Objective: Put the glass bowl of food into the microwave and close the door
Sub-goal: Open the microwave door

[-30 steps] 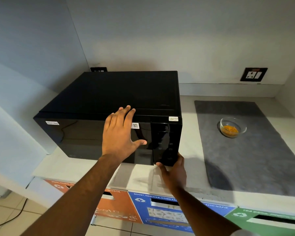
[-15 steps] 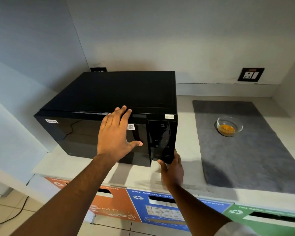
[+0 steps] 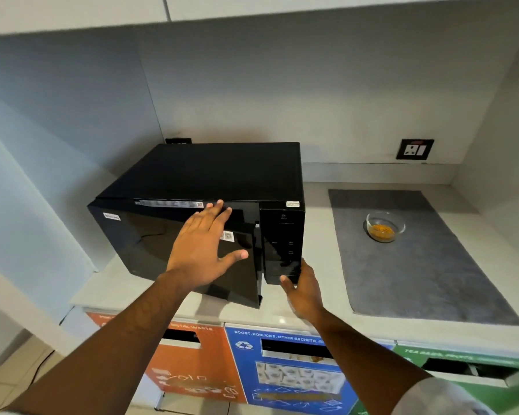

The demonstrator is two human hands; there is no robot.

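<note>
Head view: left hand (image 3: 203,250) lies flat, fingers spread, on the microwave (image 3: 210,205) door, ajar; right hand (image 3: 304,290) loose beneath its control panel. Glass bowl (image 3: 385,226) sits upright on the counter's grey mat (image 3: 426,265).

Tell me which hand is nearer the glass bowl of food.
Right. The right hand sits at the microwave's lower control-panel corner, left of the glass bowl on the grey mat; the left hand is farther left, on the door.

The microwave door (image 3: 162,244) is glossy black and mirror-like; its top (image 3: 222,172) looks matt. The bowl (image 3: 385,226) is clear glass, on a grey cloth mat (image 3: 417,265).
</note>
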